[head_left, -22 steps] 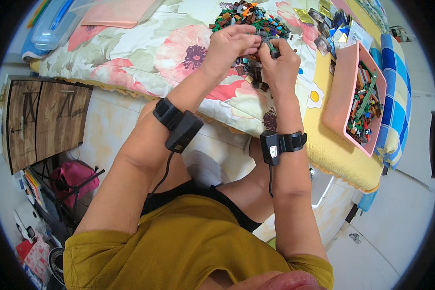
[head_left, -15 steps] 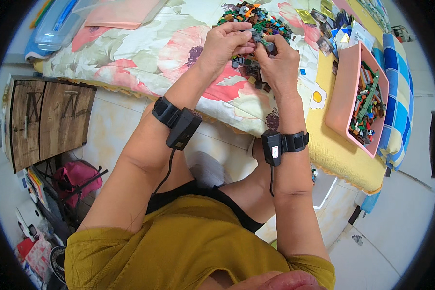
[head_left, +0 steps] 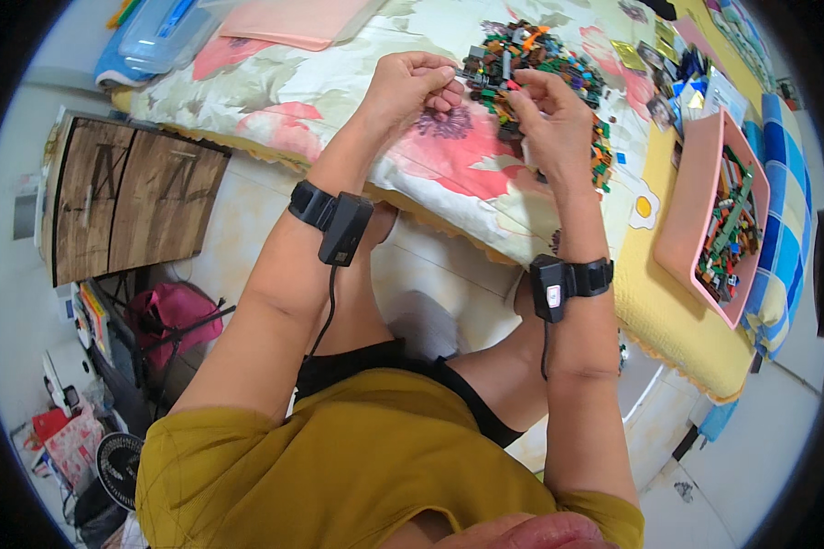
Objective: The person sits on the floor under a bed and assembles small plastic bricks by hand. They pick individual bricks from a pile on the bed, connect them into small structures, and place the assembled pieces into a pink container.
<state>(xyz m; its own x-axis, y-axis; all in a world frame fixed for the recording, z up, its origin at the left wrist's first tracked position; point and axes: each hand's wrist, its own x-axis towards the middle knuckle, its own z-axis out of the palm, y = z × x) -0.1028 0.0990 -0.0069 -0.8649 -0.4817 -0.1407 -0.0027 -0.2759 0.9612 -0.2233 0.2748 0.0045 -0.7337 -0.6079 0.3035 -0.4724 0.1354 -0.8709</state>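
Observation:
A heap of small building bricks (head_left: 568, 69), mostly green, brown, grey and orange, lies on the flowered bedspread (head_left: 339, 96). My left hand (head_left: 412, 84) hovers just left of the heap. Its fingers are curled in and the thumb presses toward the forefinger; whatever may be between them is hidden. Over the heap's near side is my right hand (head_left: 556, 117), its thumb and forefinger brought together. A tiny red piece (head_left: 513, 85) shows at those fingertips, though I cannot tell if it is gripped. Black straps with small boxes circle both forearms.
A pink bin (head_left: 682, 220) of bricks stands right, beside a blue checked cushion (head_left: 780, 220). Cards and packets (head_left: 682, 78) lie behind it. Clear plastic containers (head_left: 160, 41) sit far left. A wooden cabinet (head_left: 137, 197) stands left of the bed.
My hands have come apart; half a second ago they met over grey bricks. The right one now reaches the heap, the left one has drawn left. The whole view has shifted somewhat.

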